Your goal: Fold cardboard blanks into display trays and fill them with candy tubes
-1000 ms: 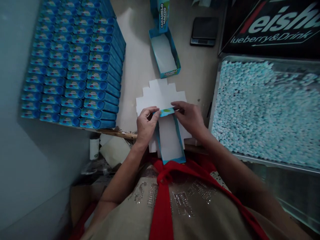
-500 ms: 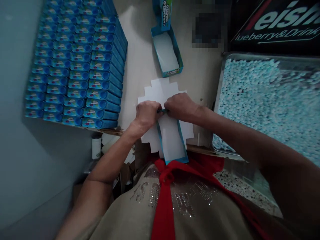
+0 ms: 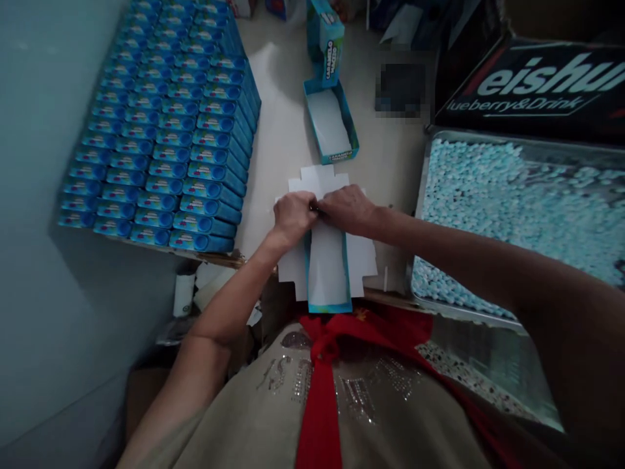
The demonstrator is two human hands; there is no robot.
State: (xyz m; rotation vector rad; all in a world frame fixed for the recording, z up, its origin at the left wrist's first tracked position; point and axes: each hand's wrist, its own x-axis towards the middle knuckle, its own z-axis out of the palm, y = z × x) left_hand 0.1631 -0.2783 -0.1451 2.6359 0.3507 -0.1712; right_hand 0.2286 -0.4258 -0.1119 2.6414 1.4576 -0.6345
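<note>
A shallow blue cardboard box (image 3: 328, 267) with a white inside lies lengthwise before me, its near end at the table edge. My left hand (image 3: 294, 215) and my right hand (image 3: 349, 208) meet at its far end, fingers pinched on the edge there. The fingertips hide most of that end wall. Under the box are flat white cut-out card sheets (image 3: 364, 267) with stepped edges. Beyond them stands a similar open blue box (image 3: 331, 124) with a white inside, and behind it an upright blue box (image 3: 331, 49) lettered "CARAMELO MACIZO".
Many small blue packs (image 3: 166, 137) are stacked in rows at the left. At the right, a metal tray (image 3: 418, 195) holds many pale blue and white pieces (image 3: 488, 228). A black printed carton (image 3: 532, 85) stands behind the tray. A white cylinder (image 3: 184, 293) sits below the table's left edge.
The box between my hands has straightened, its near end swinging slightly left. Both hands remain pinched at its far end. The camera view has shifted, showing more of the table's far side.
</note>
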